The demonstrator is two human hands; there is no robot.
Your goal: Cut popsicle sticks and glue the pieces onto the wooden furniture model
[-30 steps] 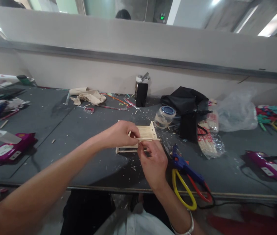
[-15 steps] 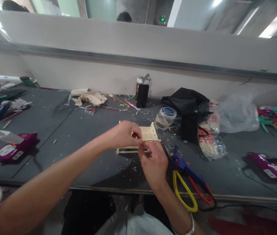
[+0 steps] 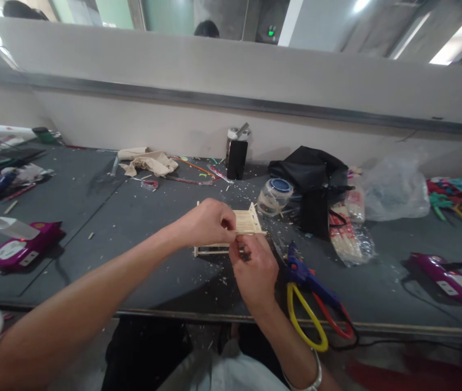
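A small model made of thin wooden sticks [image 3: 247,221], like a little bed or bench, stands on the dark table in front of me. My left hand [image 3: 213,222] reaches over its left part, thumb and fingertips pinched at the near rail. From the near side, my right hand [image 3: 255,266] pinches the same rail, its fingertips almost meeting the left ones. Both hands hide the middle of the model, and whether a tiny piece lies between the fingertips cannot be made out. Just right of my right hand lie a blue glue gun [image 3: 305,274] and scissors with yellow and red handles [image 3: 310,326].
Behind the model are a clear jar with a blue lid [image 3: 275,196], a black phone [image 3: 237,159] and a black bag [image 3: 310,168]. Packaged sticks [image 3: 347,233] and a plastic bag [image 3: 394,190] lie right. Purple power strips [image 3: 25,247] flank both sides. Scraps litter the table.
Almost nothing differs. Both hands keep their pinch at the model's near rail, and the whole view has shifted very slightly.
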